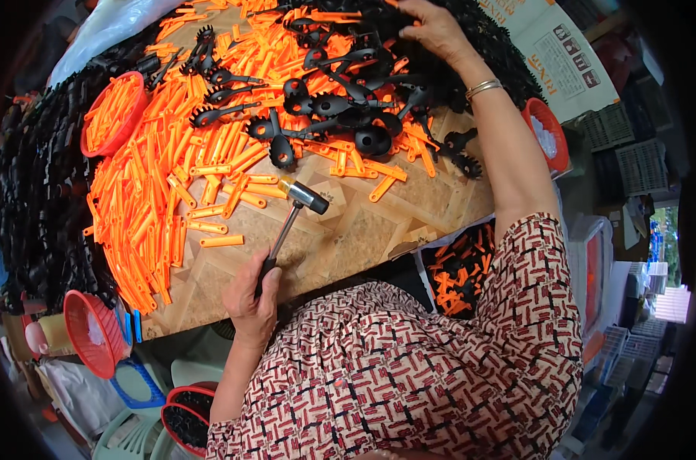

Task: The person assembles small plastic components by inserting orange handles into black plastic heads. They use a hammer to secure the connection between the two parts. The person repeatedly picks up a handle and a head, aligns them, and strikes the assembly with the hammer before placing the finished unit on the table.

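My left hand (pixel 250 300) is wrapped round the black handle of a small mallet (pixel 302 198). Its head has a metal middle, a black face and a yellowish face, and hovers over the table's near side. At the far right, my right hand (pixel 434 32) reaches into black utensil heads, thumb and fingers apart. An orange tip shows beside its fingertips; the top edge cuts off part of this. Between my hands lie black spoon and pasta-server heads (pixel 372 140), some joined to orange handles. Loose orange handles (pixel 145 207) are heaped across the table's left and middle.
A wood-patterned table (pixel 348 230) spans the middle. A red basket of orange handles (pixel 116 115) stands at its left. Another red basket (pixel 95 333) sits by the near left corner. Below the near edge, a box (pixel 463 268) holds orange and black pieces. Cardboard (pixel 570 61) stands far right.
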`<action>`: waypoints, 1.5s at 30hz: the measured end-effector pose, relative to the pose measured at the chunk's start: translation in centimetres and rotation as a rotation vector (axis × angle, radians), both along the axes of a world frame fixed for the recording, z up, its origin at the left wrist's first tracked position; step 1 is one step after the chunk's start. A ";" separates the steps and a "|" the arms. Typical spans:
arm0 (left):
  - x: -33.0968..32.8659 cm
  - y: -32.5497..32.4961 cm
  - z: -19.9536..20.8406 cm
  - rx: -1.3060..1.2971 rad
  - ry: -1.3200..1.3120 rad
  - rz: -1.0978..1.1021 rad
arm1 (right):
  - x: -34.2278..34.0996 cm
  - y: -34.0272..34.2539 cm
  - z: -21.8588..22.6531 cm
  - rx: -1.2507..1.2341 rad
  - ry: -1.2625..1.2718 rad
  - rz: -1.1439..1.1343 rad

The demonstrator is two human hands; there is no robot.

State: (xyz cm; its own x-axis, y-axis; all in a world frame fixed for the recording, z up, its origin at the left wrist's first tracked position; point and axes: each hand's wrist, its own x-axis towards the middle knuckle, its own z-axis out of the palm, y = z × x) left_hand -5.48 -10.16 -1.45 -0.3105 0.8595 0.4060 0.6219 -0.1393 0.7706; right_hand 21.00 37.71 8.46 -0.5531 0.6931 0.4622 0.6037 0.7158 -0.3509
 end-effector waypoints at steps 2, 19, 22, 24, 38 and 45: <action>0.0 -0.3 0.0 -0.013 0.000 0.018 | -3.0 -4.3 3.8 0.156 0.079 0.163; -0.8 -0.7 -2.2 -0.055 -0.348 0.061 | -5.7 -10.0 0.4 0.279 -0.092 0.249; -0.9 -0.5 -2.3 -0.022 -0.533 0.047 | -5.8 -11.7 -0.7 0.349 -0.253 0.298; -0.9 -0.5 -2.0 -0.032 -0.621 0.051 | -6.8 -13.0 -1.8 0.455 -0.356 0.267; -4.2 0.4 1.9 -0.099 -0.442 0.239 | -5.8 -17.3 0.7 0.553 -0.057 0.159; -7.5 1.5 1.9 -0.304 0.539 0.255 | -0.2 -30.3 -2.7 -0.721 0.359 0.291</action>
State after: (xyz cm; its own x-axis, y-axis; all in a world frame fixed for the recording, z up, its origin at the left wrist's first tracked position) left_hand -12.95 -8.67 0.40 -0.3406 0.8868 0.3124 0.9155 0.2371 0.3249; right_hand 20.79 7.40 5.74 -0.6589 0.7383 0.1442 0.1960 0.3536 -0.9146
